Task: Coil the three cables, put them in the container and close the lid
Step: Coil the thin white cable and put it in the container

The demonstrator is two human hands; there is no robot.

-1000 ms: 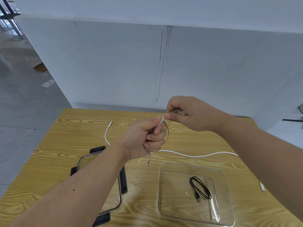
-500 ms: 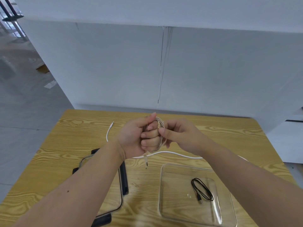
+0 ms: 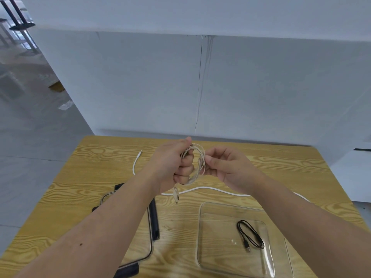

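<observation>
My left hand (image 3: 172,167) is closed in a fist around a thin pale cable (image 3: 197,167) wound in loops, its plug hanging below the fist. My right hand (image 3: 224,167) pinches the right side of the same coil between thumb and forefinger. A thicker white cable (image 3: 210,190) lies stretched across the wooden table behind the hands. A black coiled cable (image 3: 250,235) lies inside the clear container (image 3: 202,237) at the front right. The clear lid with black clips (image 3: 154,223) lies on the table at the left, partly hidden by my left forearm.
The wooden table (image 3: 100,177) stands against a white partition wall (image 3: 200,87). A grey floor lies to the left of the table. Something white stands beyond the table's right edge (image 3: 353,173).
My right hand came down from above the left fist to the coil's right side, laying more loops onto it. The left fist stayed put.
</observation>
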